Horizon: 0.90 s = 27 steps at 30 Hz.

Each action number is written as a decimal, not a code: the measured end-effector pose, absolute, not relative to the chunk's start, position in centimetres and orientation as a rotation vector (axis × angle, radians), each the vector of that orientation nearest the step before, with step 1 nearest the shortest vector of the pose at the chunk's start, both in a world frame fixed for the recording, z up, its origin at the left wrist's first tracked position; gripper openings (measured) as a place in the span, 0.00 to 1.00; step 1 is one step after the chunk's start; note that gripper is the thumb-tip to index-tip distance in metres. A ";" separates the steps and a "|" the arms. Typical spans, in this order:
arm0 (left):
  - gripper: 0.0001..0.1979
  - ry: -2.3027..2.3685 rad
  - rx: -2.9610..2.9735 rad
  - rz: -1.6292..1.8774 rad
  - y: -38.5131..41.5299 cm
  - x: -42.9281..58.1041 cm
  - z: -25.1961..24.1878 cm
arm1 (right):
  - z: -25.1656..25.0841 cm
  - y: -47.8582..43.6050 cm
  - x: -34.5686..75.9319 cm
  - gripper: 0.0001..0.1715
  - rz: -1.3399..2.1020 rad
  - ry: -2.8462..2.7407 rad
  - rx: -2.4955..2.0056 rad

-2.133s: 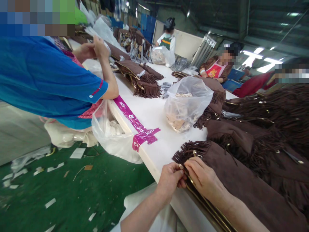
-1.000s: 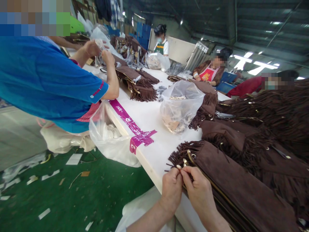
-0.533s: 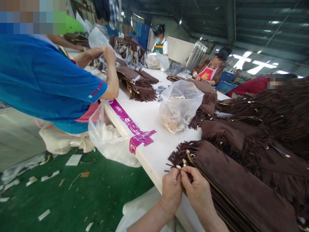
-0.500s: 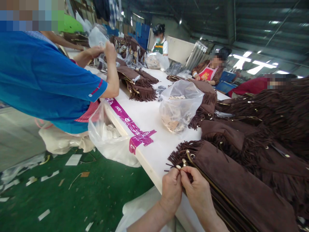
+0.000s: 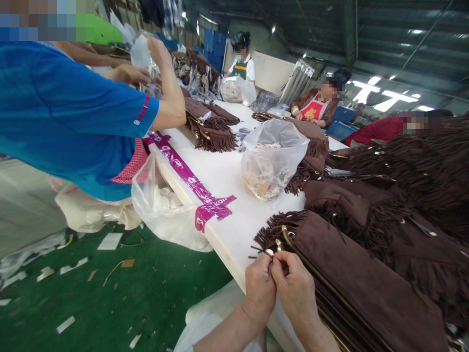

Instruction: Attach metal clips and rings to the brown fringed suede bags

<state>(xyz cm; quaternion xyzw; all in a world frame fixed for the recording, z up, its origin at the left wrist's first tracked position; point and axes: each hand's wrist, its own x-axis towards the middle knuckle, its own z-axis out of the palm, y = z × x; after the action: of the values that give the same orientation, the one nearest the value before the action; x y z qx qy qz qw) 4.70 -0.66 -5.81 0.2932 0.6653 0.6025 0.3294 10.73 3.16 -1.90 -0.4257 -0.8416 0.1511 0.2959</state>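
Observation:
A brown fringed bag [image 5: 366, 274] with gold zippers lies at the table's near edge. At its left end my left hand [image 5: 259, 286] and my right hand [image 5: 295, 281] meet, fingertips pinched together beside gold-coloured zipper pulls [image 5: 278, 244]. Both hands are closed; whatever sits between the fingertips is too small to make out. Brown fringe [image 5: 282, 225] spreads over the white table just beyond them.
On the white table [image 5: 223, 171] stands a clear plastic bag [image 5: 273, 161] of small parts. Purple tape [image 5: 183, 171] runs along the edge, where another plastic bag [image 5: 161, 210] hangs. Brown bags [image 5: 421, 166] pile up at right. A person in blue [image 5: 73, 107] works at left; others sit farther back.
My hands have hardly moved and keep their pinch by the zipper pulls. At left, the person in blue has raised one hand and lowered the other around a plastic bag.

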 end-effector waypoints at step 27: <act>0.05 1.487 0.555 1.707 -1.5 3.4 -5.8 | -1.4 3.1 11.8 0.16 0.090 -2.585 -0.839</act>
<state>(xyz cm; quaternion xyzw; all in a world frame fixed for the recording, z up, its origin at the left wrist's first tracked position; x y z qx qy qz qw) 3.43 -1.49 -5.76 0.2190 0.5862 0.6730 0.3943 11.84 3.09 -1.35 -0.3016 -0.9295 0.0325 0.2095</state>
